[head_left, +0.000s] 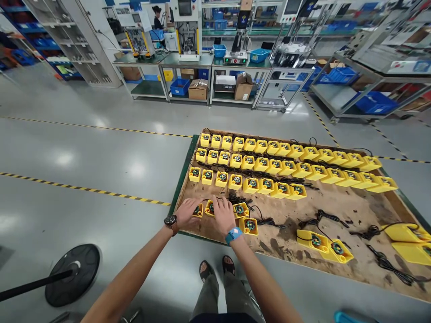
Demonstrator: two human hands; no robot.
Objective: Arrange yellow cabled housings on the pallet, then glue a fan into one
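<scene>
My left hand [186, 213], with a dark watch on its wrist, has its fingers closed on a small open yellow plastic housing [201, 212] at the tray's near left corner. Fingers of my right hand [223, 216], above a blue wristband, bend down over a second yellow housing [208, 209] just beside it; the hand covers part of that one. A green circuit part shows inside the housings. To the right of my right hand sit two more, one housing [241, 210] angled against another housing [249, 226], with black cables [269, 221] trailing from them.
Three rows of yellow housings [251, 185] with bundled cables fill the far part of the wooden tray [269, 246]. Two housings [325, 246] and further ones [409, 242] lie on the right. A round black stand base [72, 274] is at floor left. Workbenches with machines [188, 40] stand beyond.
</scene>
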